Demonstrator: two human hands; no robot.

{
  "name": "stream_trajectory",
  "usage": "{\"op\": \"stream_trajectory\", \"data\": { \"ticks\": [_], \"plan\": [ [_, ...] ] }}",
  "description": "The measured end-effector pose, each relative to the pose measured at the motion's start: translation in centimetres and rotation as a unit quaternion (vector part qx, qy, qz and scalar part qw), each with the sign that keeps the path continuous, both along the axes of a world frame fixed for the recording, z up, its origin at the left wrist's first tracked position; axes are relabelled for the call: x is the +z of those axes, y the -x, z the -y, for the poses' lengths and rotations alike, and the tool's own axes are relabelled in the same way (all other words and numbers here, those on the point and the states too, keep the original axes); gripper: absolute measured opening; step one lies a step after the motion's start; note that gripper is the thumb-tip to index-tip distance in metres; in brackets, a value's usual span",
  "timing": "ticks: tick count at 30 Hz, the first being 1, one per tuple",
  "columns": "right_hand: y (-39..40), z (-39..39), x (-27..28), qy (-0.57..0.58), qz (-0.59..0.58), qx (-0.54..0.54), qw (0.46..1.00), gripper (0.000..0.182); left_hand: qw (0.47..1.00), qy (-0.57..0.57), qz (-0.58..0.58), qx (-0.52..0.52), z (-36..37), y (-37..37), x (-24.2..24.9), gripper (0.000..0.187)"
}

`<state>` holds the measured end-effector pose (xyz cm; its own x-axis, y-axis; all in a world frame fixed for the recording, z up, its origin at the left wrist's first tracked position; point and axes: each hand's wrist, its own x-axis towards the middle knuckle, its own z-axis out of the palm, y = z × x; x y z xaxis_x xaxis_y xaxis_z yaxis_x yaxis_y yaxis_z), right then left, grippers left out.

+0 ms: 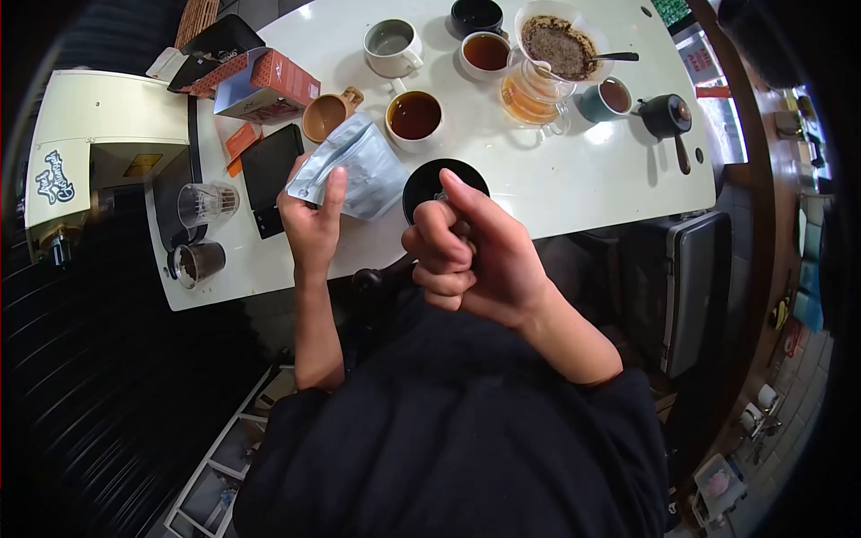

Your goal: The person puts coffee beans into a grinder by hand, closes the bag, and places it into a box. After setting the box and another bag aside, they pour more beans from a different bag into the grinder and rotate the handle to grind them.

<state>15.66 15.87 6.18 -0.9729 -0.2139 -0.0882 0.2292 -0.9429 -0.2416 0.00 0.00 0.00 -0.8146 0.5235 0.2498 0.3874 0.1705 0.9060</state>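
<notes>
My left hand [314, 215] grips a silver foil pouch [363, 170] by its left side, thumb on the front. The pouch is tilted over the table's near edge. To the right of it, my right hand [471, 255] is raised with curled fingers and thumb pointing up; whatever may be between the fingers is too small to make out. Just behind that hand lies a round black object [444, 175], partly hidden by it. Beyond the pouch stand a white mug [415, 117] of dark liquid and a brown cup [330, 117].
On the white table [529, 193] are a glass server [536, 99] under a dripper [560, 45] with wet grounds, several more cups, and a small black pot [665, 117]. At left are a red box [273, 85], a scale [273, 175] and two glasses [208, 204].
</notes>
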Motion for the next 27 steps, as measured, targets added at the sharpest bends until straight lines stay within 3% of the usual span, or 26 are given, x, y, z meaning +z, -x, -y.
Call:
{"op": "stream_trajectory", "data": {
  "ticks": [2,5,13,18,27],
  "plan": [
    [-0.1,0.5,0.7,0.106,0.021,0.012,0.994,0.055,0.999,-0.004,0.035,0.015,0.5,-0.4,0.5,0.026],
    [0.4,0.0,-0.6,0.155,-0.03,0.016,0.987,0.047,0.999,-0.01,0.033,0.02,-0.2,0.0,-0.5,0.027],
    [0.7,0.0,-0.6,0.16,-0.062,0.046,0.984,0.022,0.999,-0.011,0.032,0.025,-0.2,-0.2,-0.1,0.025],
    [0.7,0.4,0.4,0.05,-0.042,0.077,0.995,0.035,1.0,0.004,0.017,0.017,-0.2,0.1,-0.2,0.025],
    [0.6,-0.2,-0.8,0.111,-0.021,0.1,0.989,0.052,0.999,-0.011,0.026,0.019,-0.9,0.3,-0.3,0.025]
  ]
}}
